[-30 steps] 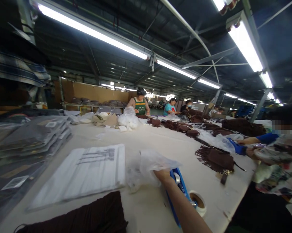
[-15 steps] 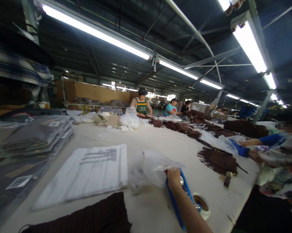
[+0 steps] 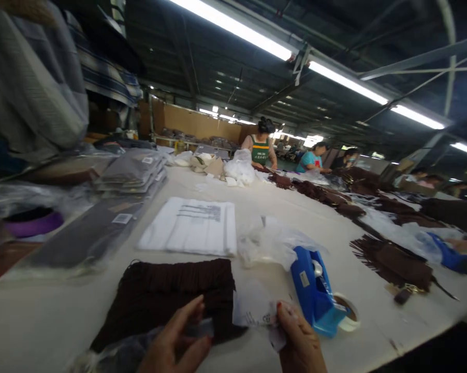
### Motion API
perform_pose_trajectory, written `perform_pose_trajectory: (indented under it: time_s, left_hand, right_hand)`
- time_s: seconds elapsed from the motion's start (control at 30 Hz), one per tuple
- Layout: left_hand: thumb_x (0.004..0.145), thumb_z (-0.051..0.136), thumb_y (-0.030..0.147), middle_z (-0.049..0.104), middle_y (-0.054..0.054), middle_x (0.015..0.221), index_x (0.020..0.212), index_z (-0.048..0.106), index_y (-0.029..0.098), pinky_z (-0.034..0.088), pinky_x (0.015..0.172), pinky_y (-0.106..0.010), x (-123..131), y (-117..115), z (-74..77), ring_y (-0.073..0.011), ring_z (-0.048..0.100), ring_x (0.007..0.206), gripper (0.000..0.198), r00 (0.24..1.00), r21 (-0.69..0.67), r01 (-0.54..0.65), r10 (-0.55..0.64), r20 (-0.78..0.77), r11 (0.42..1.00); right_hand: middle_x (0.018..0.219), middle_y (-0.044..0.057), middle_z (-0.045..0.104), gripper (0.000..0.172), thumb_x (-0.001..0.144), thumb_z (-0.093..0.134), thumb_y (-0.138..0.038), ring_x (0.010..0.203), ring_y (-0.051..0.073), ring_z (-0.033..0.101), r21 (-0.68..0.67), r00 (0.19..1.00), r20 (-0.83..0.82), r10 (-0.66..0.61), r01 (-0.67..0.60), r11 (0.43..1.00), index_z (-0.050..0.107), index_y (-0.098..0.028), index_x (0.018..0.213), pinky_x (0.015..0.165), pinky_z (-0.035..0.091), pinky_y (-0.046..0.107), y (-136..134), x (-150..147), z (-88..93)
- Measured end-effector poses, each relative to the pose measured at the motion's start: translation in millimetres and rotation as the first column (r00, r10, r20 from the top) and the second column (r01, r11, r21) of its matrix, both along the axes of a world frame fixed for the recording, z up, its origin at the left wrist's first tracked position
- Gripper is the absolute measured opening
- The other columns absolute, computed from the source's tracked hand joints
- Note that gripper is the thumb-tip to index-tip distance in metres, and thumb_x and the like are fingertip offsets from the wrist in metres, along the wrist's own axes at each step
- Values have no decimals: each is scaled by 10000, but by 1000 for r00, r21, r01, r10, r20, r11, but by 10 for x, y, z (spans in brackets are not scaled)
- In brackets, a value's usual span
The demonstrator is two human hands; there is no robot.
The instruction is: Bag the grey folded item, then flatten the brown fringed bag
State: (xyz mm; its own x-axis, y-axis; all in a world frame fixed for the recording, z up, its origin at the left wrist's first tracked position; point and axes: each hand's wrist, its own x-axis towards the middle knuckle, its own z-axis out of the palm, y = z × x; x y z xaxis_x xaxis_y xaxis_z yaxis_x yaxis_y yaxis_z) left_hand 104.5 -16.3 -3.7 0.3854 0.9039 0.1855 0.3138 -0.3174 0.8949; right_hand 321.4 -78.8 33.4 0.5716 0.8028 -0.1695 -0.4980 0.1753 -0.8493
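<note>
My left hand (image 3: 179, 339) is over the lower edge of a folded dark brown pleated cloth item (image 3: 179, 285), its thumb and fingers apart. A blurred translucent strip shows by its fingers; whether it touches them I cannot tell. To the right, my right hand (image 3: 301, 336) pinches a small translucent plastic piece with dark print (image 3: 254, 311), which reaches the brown item's right edge. Crumpled clear plastic (image 3: 132, 352) lies by my left wrist. Just beyond my right hand stands a blue tape dispenser (image 3: 309, 290), with a tape roll (image 3: 350, 316) beside it.
Flat white printed bags (image 3: 194, 228) lie beyond the brown item, beside crumpled clear plastic (image 3: 272, 238). Bagged grey goods (image 3: 128, 171) are stacked left. A fringed brown bag (image 3: 396, 264) lies right, near a co-worker's hand (image 3: 466, 246). Other people work farther back.
My right hand has left the tape dispenser and come nearer, now pinching the printed plastic. My left hand has come into view over the brown item. The view has swung left.
</note>
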Motion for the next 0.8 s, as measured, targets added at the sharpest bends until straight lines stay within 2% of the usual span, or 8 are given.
perform_pose_trajectory:
  time_s: [0.03, 0.1, 0.2, 0.27, 0.37, 0.5, 0.63, 0.8]
  left_hand:
    - [774, 560, 561, 589, -140, 1160, 1261, 448, 177, 510, 793, -323, 127, -14, 76, -254, 589, 1024, 630, 981, -277, 41, 13, 193, 960]
    - [592, 731, 556, 522, -189, 1234, 1295, 382, 157, 511, 736, -346, 326, -25, 222, -292, 581, 1020, 881, 896, -591, 157, 138, 423, 791]
    - [513, 801, 429, 632, -136, 974, 1101, 530, 122, 479, 627, -303, 388, -49, 361, -234, 623, 780, 716, 818, -724, 309, 216, 534, 617]
    - [518, 787, 341, 628, -54, 719, 873, 592, 100, 417, 549, -239, 295, -57, 406, -146, 565, 591, 472, 824, -715, 289, 215, 525, 636]
    - [544, 715, 276, 578, 19, 595, 766, 598, 125, 364, 502, -204, 80, 37, 477, -94, 488, 504, 293, 880, -610, 76, 235, 413, 789]
    - [640, 582, 299, 599, 24, 622, 811, 607, 155, 433, 536, -231, -171, 384, 575, -129, 549, 523, 225, 958, -288, -217, 261, 121, 933]
    - [759, 472, 183, 629, -3, 708, 854, 598, 171, 464, 659, -255, -295, 698, 482, -159, 608, 667, 158, 886, 163, -295, 334, -322, 941]
    - [742, 479, 33, 594, -127, 1076, 1154, 531, 140, 433, 848, -381, -311, 753, 236, -247, 550, 997, 428, 811, 381, -186, 360, -461, 906]
  right_hand:
    - [546, -32, 521, 229, 608, 773, -375, 503, 79, 435, 6, 999, -9, 48, -48, 999, 672, -193, 702, 453, 314, 190, -2, -105, -25]
    - [553, -26, 524, 242, 608, 775, -378, 529, 80, 451, -21, 988, -12, 152, -152, 988, 673, -176, 695, 489, 338, 187, -9, -264, -82]
    - [560, -13, 547, 291, 613, 765, -419, 532, 84, 465, -93, 959, 0, 283, -282, 955, 671, -156, 693, 509, 353, 194, -17, -366, -148]
    - [562, -2, 565, 329, 601, 767, -440, 508, 84, 460, -124, 933, 54, 356, -348, 929, 675, -146, 717, 491, 342, 200, 5, -371, -153]
    - [625, 7, 612, 377, 565, 789, -411, 490, 81, 453, -151, 888, 156, 433, -412, 899, 678, -151, 814, 467, 327, 200, 144, -365, -87]
    - [806, 28, 650, 396, 625, 733, -395, 649, 131, 559, -140, 811, 255, 526, -508, 850, 628, -172, 934, 602, 435, 241, 529, -407, -11]
    - [761, 22, 612, 379, 658, 607, -419, 605, 149, 563, -248, 653, 624, 430, -357, 901, 591, -164, 937, 579, 466, 276, 881, -468, -151]
    - [781, 49, 595, 409, 640, 536, -339, 598, 176, 557, -262, 499, 805, 320, -185, 947, 587, -131, 989, 684, 480, 366, 1013, -514, -384]
